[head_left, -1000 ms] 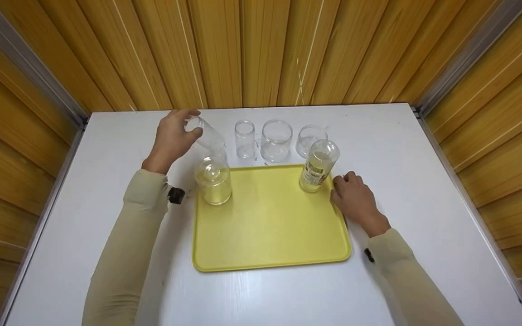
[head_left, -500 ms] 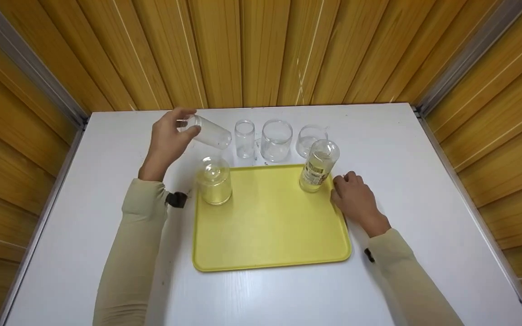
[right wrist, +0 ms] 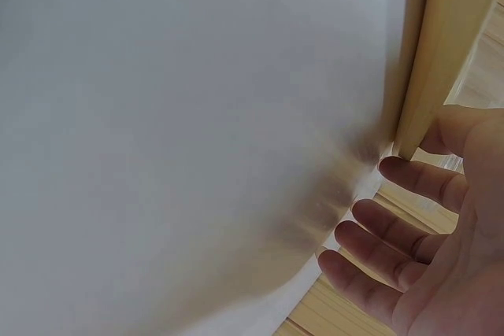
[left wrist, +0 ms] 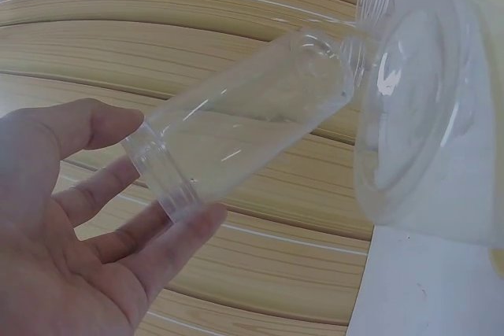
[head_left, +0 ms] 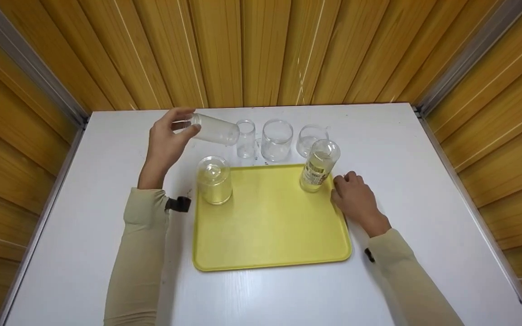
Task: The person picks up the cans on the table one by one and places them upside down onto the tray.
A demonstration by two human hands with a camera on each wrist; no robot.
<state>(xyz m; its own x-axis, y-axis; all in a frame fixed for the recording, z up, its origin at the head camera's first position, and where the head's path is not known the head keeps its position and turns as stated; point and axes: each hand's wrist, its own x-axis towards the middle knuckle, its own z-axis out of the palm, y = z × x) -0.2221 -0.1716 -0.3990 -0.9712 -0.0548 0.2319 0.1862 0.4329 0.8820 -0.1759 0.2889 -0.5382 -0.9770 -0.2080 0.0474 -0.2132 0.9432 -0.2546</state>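
Observation:
My left hand (head_left: 166,140) grips a clear cylindrical jar (head_left: 215,130) by its ridged mouth end, thumb on one side and fingers on the other. The jar lies almost level in the air, its base pointing right and overlapping a narrow jar in the head view. In the left wrist view, the thumb and fingertips press around the rim of the jar (left wrist: 244,116). At the right edge of the yellow tray (head_left: 274,222), my right hand (head_left: 358,201) pinches the rim; the right wrist view shows thumb and index finger on either side of the tray edge (right wrist: 441,53).
A wide clear jar (head_left: 215,181) stands base-up on the tray's back left corner. A labelled clear bottle (head_left: 317,167) stands at its back right. Behind are a narrow jar (head_left: 246,140), a wider jar (head_left: 277,140) and a short one (head_left: 311,138). Wood-patterned walls (head_left: 261,54) enclose the white table (head_left: 424,181).
The jar in my left hand has swung from a steep downward tilt to nearly level, its base rising and moving right. The left hand has shifted slightly left. My right hand stays at the tray.

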